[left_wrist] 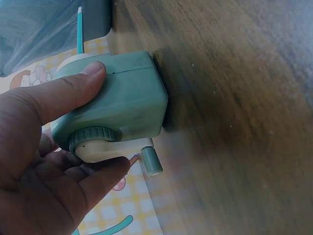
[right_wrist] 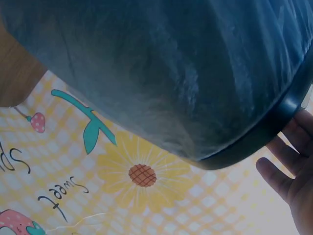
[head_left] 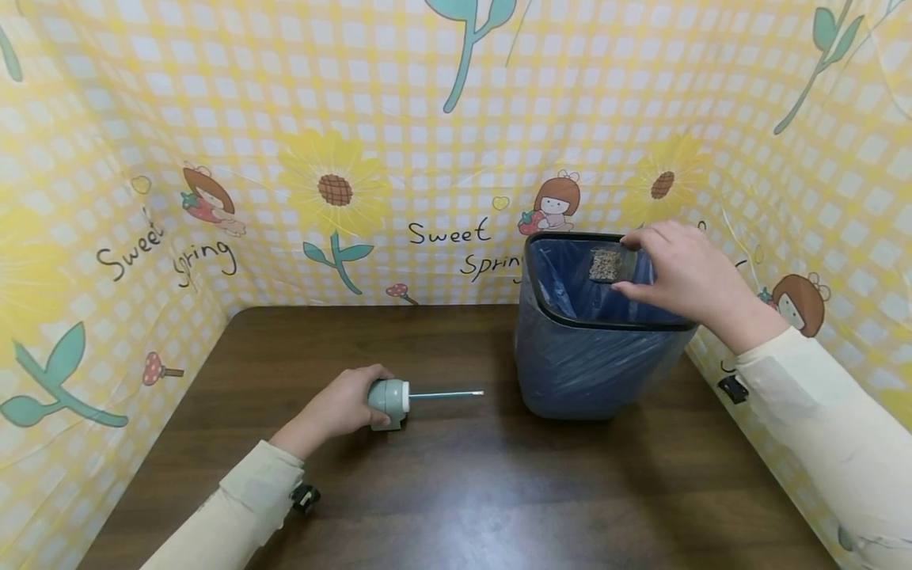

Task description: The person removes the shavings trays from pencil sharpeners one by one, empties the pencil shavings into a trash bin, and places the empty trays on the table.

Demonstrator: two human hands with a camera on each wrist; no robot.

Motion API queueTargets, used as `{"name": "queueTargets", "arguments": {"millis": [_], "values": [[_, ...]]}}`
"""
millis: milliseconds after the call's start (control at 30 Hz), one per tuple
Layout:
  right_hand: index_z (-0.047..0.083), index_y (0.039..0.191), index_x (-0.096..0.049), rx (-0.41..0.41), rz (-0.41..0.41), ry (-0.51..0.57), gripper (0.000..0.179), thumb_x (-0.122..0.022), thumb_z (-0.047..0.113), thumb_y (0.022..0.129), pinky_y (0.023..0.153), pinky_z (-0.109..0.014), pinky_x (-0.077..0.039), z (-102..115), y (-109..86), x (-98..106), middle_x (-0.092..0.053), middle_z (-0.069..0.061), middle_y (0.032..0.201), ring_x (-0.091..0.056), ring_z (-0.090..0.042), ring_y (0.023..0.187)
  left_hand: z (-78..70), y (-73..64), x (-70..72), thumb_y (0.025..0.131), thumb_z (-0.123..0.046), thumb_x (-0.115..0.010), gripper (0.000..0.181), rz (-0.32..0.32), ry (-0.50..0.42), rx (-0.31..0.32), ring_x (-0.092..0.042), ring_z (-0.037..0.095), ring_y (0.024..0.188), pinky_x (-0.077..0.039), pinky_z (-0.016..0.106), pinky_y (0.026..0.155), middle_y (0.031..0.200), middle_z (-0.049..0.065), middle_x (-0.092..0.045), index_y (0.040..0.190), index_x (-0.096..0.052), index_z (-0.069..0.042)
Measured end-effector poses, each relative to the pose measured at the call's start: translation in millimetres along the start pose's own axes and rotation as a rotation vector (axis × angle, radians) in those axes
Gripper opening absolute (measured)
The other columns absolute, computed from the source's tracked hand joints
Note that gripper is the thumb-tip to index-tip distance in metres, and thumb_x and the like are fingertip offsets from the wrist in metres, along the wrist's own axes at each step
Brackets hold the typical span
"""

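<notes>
My left hand (head_left: 340, 404) grips a pale green crank pencil sharpener (head_left: 388, 393) lying on its side on the table. A light blue pencil (head_left: 445, 394) sticks out of its white front, pointing toward the bin. In the left wrist view my thumb presses on the green body, and the crank handle (left_wrist: 152, 161) hangs near my fingers. My right hand (head_left: 677, 265) pinches a small clear shavings drawer (head_left: 606, 265), full of greyish-brown shavings, over the mouth of the trash bin (head_left: 594, 364). In the right wrist view the bin's side hides the drawer.
A blue plastic bag lines the bin under a black rim (head_left: 606, 323). The bin stands at the right rear of the dark wooden table (head_left: 456, 483). Yellow checked cloth (head_left: 442, 166) rises close behind the table and along both sides.
</notes>
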State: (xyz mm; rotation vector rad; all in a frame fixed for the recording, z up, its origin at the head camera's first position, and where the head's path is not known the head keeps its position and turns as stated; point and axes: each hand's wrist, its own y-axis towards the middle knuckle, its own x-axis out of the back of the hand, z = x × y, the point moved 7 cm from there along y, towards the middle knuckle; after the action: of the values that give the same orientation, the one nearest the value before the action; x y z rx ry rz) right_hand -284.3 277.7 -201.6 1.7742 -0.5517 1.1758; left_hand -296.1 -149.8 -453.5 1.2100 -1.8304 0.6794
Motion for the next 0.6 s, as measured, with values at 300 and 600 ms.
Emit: {"name": "queueTargets", "arguments": {"millis": [300, 600], "values": [[0.001, 0.122, -0.065, 0.013, 0.021, 0.009, 0.059, -0.089, 0.034, 0.079, 0.088, -0.058, -0.049, -5.4, 1.7, 1.1, -0.068, -0.017, 0.111, -0.063, -0.038, 0.103, 1.2, 0.4, -0.1, 0.07, -0.023, -0.096, 0.066, -0.006, 0.009, -0.004, -0.065, 0.02, 0.093, -0.057, 0.041, 0.079, 0.112, 0.005, -0.071, 0.127, -0.064, -0.011], [0.002, 0.124, -0.067, 0.049, 0.035, 0.026, 0.06, -0.091, 0.03, 0.077, 0.096, -0.059, -0.045, -10.0, 4.9, 5.1, -0.069, -0.018, 0.116, -0.062, -0.038, 0.109, 3.5, 1.0, -1.1, 0.069, -0.023, -0.096, 0.067, -0.009, 0.012, -0.01, -0.065, 0.019, 0.093, -0.057, 0.041, 0.08, 0.112, 0.005, -0.071, 0.127, -0.064, -0.011]]}}
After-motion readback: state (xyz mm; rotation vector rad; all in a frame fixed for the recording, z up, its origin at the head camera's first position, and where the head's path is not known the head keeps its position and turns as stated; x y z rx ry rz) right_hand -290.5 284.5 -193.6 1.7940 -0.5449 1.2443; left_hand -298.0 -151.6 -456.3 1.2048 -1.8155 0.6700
